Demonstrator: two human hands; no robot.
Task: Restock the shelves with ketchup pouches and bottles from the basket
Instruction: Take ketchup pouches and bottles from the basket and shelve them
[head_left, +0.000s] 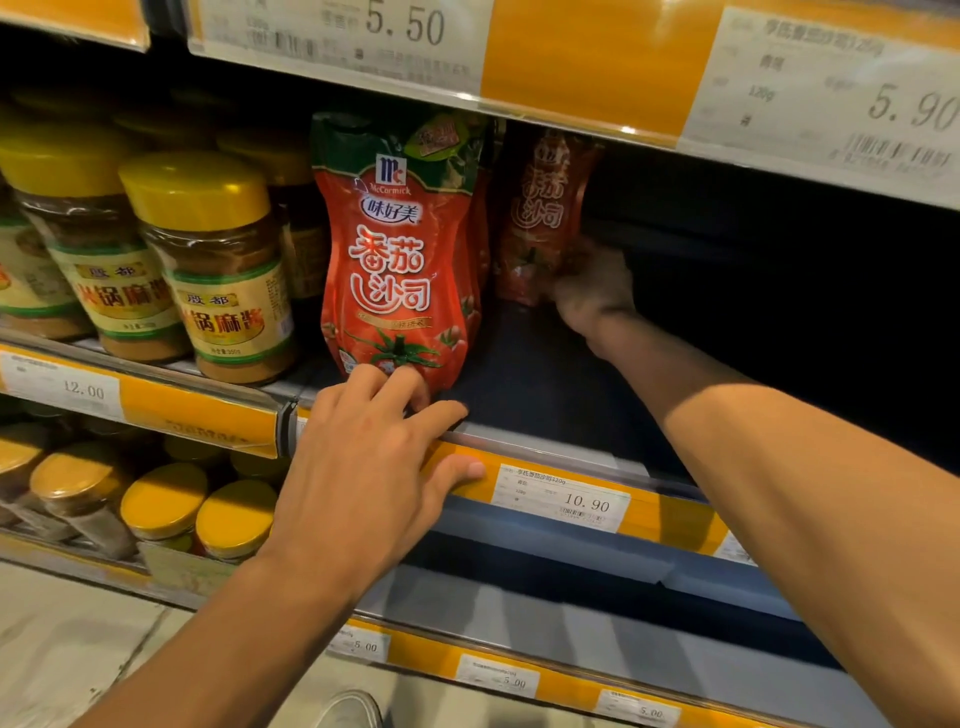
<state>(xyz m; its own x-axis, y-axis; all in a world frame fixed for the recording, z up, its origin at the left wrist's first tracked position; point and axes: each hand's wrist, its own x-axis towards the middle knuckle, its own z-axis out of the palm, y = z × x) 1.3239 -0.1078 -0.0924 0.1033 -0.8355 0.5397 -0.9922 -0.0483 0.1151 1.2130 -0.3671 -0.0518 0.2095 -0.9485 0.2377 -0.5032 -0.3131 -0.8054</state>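
- front ketchup pouch (397, 249): red, green top, McCormick logo, white Chinese lettering, tomato print. Stands upright at shelf (535, 384) front edge, face out, more pouches lined up right behind it.
- rear ketchup pouch (540, 213): same red type, upright, deeper back and to the right, in shadow, print blurred.

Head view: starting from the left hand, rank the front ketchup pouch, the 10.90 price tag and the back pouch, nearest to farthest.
1. Front ketchup pouch: the left hand's fingertips touch its bottom edge.
2. 10.90 price tag: on the shelf rail, just right of the thumb.
3. Back pouch: deeper in, by the right hand.
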